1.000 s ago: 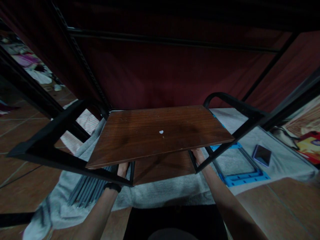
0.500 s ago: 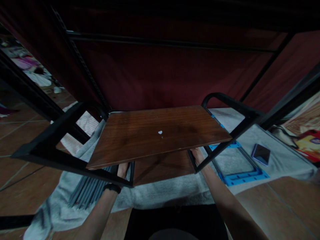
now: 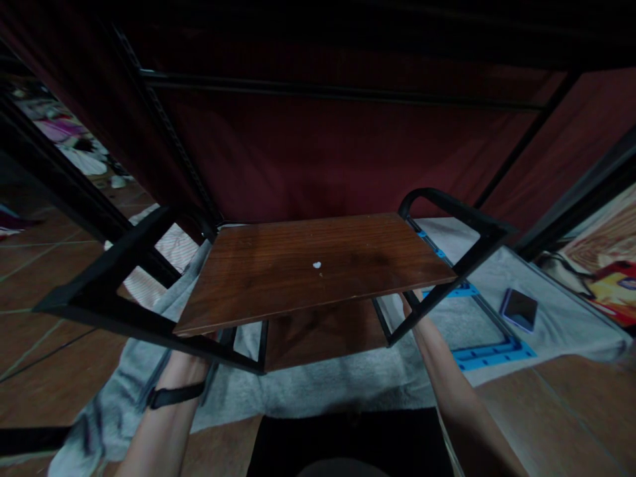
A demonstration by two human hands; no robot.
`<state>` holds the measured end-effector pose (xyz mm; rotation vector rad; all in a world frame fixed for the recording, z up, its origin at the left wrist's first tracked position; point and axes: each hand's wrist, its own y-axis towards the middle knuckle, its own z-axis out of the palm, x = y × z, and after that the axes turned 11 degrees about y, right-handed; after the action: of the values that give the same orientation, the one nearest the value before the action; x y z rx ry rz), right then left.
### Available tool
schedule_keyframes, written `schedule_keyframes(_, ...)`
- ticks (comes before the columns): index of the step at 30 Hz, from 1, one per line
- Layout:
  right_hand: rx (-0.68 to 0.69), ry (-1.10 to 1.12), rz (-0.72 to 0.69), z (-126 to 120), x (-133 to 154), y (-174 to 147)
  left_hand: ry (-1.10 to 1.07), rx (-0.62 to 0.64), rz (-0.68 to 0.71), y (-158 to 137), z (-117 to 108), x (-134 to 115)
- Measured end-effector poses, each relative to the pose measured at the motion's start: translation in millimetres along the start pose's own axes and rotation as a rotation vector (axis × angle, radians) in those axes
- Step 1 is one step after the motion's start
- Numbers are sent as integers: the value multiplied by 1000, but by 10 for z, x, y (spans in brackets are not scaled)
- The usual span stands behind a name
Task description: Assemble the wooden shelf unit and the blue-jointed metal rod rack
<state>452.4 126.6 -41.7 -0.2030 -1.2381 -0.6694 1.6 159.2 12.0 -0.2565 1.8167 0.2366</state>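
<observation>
At the far left, glossy brown floor tiles (image 3: 34, 361) meet the rumpled left corner of a grey cloth (image 3: 293, 391), soft and fuzzy; a striped fabric (image 3: 175, 248) lies behind its left end. The two-tier rack (image 3: 293, 291) stands over the middle of this cloth, its lower tier just back from the near edge. Its left end piece (image 3: 124, 255) is matt black, probably metal tube, rounded at the back, angular at the front. Beside it is the left hand (image 3: 195, 350), a dark band (image 3: 176, 395) on the wrist; the frame hides the fingers, so I cannot tell whether they grip anything. The upper board (image 3: 318, 242) is flat, thin, wood-grained and smooth, with a small white mark (image 3: 317, 265); the lower board (image 3: 322, 338) matches. The rack looks stiff and moderately heavy, awkwardly wide rather than fragile; the smooth boards may slip, so the tubes at both ends seem the better hold. The right hand (image 3: 422, 324) is behind the right end piece (image 3: 450, 199), its grip likewise hidden. Further right, a hard blue plastic frame (image 3: 497, 358) lies near the cloth's front edge, beside a glossy phone (image 3: 519, 309).
</observation>
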Motion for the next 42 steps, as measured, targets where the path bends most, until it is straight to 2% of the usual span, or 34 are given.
schedule_keyframes(2,-43,17,-86,41,220,89,-209,-65,44,91,-88,-266)
schedule_keyframes(5,33,61,-157,129,569,228,-393,-47,56,150,-172,-649)
schedule_keyframes(9,77,87,-133,237,926,454,-454,-56,137,143,-174,-1052)
schedule_keyframes(13,104,77,-109,319,1106,625,-448,-47,182,145,-82,-1293)
schedule_keyframes(17,129,91,-122,409,1201,665,-447,5,175,120,27,-1414)
schedule_keyframes(22,159,102,-128,503,1237,714,-434,-32,174,81,113,-1502)
schedule_keyframes(29,133,32,-93,531,1181,871,-393,-27,114,83,144,-1545)
schedule_keyframes(34,182,-3,-144,595,1192,861,-412,-43,74,95,171,-1570)
schedule_keyframes(38,164,7,-181,646,1162,889,-376,-81,62,58,197,-1639)
schedule_keyframes(42,219,7,-144,647,1161,880,-348,-95,26,25,195,-1697)
